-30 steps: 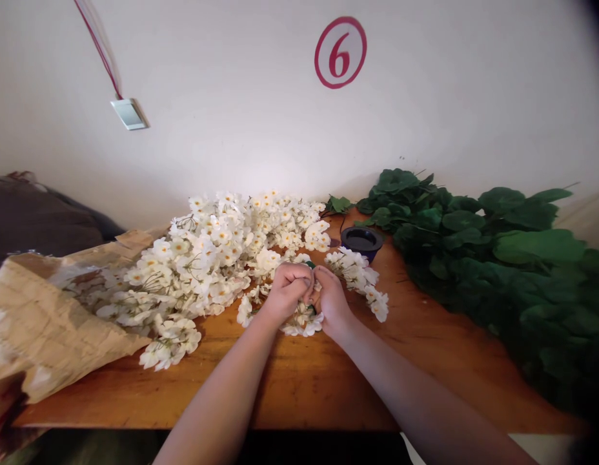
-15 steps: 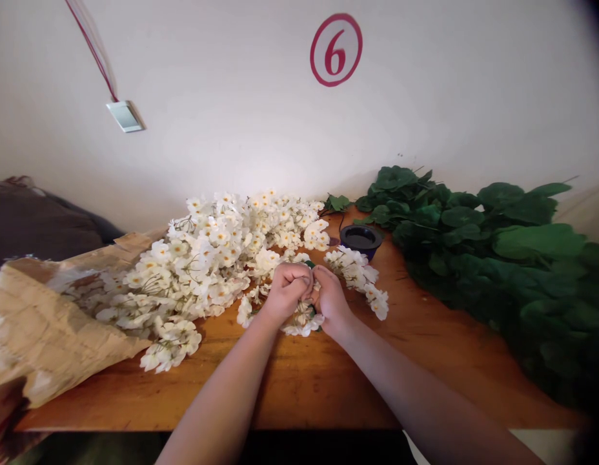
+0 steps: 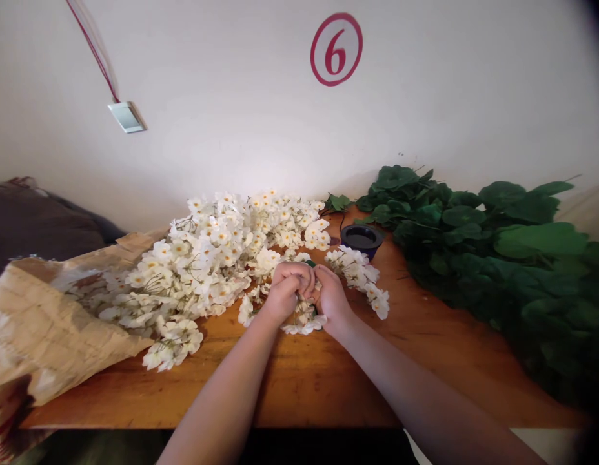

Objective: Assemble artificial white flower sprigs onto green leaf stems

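Note:
Close together over the middle of the table, my left hand (image 3: 290,285) and my right hand (image 3: 332,296) are both closed on a white artificial flower spray (image 3: 303,324). Its blossoms hang out below my hands, and a bit of green shows between and above the fingers. Exactly what the fingertips pinch is hidden. White blossoms (image 3: 357,272) stick out to the right of my right hand; I cannot tell if they belong to the same spray. A dark blue-black pot (image 3: 361,240) stands just beyond them.
A large heap of white artificial flowers (image 3: 207,252) lies on the left, partly in brown wrapping paper (image 3: 62,329). Green artificial leaves (image 3: 474,245) are piled along the right of the wooden table (image 3: 328,387). Behind is a wall with a red circled 6 (image 3: 336,50).
The fingers of my left hand have shifted slightly against my right hand. Both hands stay closed in nearly the same place, and the things around them lie as before.

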Demonstrator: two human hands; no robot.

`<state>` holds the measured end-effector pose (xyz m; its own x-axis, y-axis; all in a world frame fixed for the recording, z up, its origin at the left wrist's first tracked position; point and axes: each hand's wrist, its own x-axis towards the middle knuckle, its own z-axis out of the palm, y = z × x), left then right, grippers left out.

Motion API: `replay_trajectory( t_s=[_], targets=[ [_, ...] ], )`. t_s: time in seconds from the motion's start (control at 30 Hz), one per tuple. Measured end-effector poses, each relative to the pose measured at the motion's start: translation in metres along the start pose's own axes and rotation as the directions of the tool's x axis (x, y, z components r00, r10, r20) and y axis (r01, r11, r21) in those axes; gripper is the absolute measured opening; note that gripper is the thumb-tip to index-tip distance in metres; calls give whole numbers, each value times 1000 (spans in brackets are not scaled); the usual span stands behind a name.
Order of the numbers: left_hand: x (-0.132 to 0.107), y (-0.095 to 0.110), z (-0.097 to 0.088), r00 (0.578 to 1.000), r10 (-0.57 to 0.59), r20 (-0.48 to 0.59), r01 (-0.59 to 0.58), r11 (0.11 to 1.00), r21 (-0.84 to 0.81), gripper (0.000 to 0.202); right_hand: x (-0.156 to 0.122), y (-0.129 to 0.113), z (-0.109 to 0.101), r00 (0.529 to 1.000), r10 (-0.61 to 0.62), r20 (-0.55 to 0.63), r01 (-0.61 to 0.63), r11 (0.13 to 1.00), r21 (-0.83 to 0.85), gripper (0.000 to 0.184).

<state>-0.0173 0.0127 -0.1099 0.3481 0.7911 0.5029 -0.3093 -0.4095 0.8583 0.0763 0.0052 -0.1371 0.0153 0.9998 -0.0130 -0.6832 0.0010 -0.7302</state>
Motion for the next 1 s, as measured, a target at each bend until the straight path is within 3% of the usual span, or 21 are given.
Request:
replay_trajectory(
  t_s=[1.0],
  targets=[
    [2, 1, -2, 1000, 8, 20, -9, 999, 31, 24, 4, 7, -6, 999, -27, 26, 29, 999, -43, 24]
  ],
)
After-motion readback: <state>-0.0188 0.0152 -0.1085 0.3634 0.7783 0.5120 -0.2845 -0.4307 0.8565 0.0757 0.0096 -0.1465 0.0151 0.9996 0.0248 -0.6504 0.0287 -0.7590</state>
